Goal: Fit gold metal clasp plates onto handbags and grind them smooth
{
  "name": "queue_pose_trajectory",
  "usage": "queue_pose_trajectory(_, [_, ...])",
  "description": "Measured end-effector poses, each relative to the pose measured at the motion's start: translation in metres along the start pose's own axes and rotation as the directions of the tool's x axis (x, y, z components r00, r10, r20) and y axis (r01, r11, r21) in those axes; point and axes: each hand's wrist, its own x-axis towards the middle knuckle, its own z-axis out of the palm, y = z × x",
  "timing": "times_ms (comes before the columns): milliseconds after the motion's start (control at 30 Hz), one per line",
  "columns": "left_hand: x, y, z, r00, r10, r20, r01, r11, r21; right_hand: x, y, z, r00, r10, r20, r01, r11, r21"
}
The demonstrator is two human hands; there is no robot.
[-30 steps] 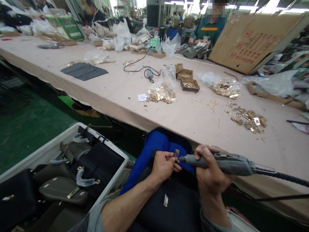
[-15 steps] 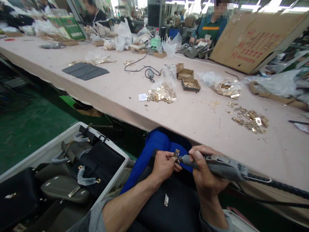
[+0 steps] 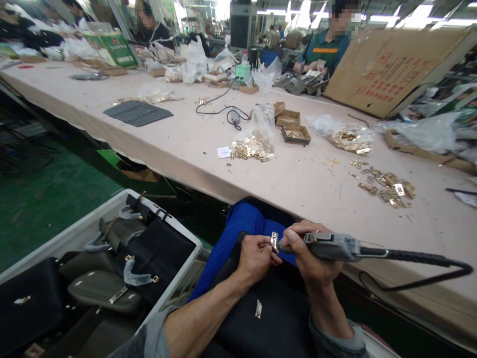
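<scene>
Over my lap, my left hand pinches a small gold metal plate with a slot in it, held upright. My right hand is wrapped round a grey electric screwdriver, whose tip meets the plate from the right. From its rear a black cord runs off to the right. Below both hands, a black bag lies across my lap with a small metal fitting on it. What lies between the tip and my left fingertips is too small to make out.
At left stands a white crate of black and olive bags. On the pink-covered table lie gold plates, a plastic bag of fittings, small cardboard trays and a dark sheet. Across it, a co-worker sits beside a large carton.
The screwdriver's rear has swung up and left, and its cord now loops at right. My left hand has tilted the plate, which now catches the light. The view has shifted slightly.
</scene>
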Motion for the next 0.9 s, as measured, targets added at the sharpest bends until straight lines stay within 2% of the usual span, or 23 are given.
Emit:
queue_pose_trajectory(100, [-0.003,0.0,-0.001,1.0,0.022,0.015,-0.021,1.0,-0.01,0.004,-0.001,0.002,0.999,0.044,0.01,-0.044,0.998,0.036])
queue_pose_trajectory(233, [-0.005,0.001,-0.004,0.998,0.047,0.037,-0.045,0.998,-0.046,0.008,0.0,0.008,0.991,0.121,-0.055,-0.121,0.993,0.008])
queue_pose_trajectory(400, [-0.008,0.005,-0.004,0.998,0.044,0.036,-0.043,0.999,-0.016,0.01,-0.004,0.02,0.988,0.124,-0.094,-0.126,0.992,-0.013])
queue_pose_trajectory(567, [-0.013,0.01,0.006,0.994,0.058,-0.091,-0.04,0.982,0.184,0.012,-0.014,0.022,0.982,0.14,-0.128,-0.138,0.99,0.022])
queue_pose_trajectory(700, [-0.019,0.012,0.013,0.966,0.213,-0.15,-0.124,0.883,0.454,0.013,-0.02,0.019,0.985,0.14,-0.103,-0.14,0.99,0.01])
queue_pose_trajectory(800, [-0.022,0.01,0.015,0.93,0.34,-0.137,-0.204,0.79,0.577,0.012,-0.021,0.018,0.986,0.12,-0.119,-0.125,0.992,-0.031])
queue_pose_trajectory(900, [-0.023,0.005,0.015,0.918,0.38,-0.115,-0.231,0.747,0.624,0.009,-0.02,0.019,0.983,0.114,-0.147,-0.123,0.991,-0.049])
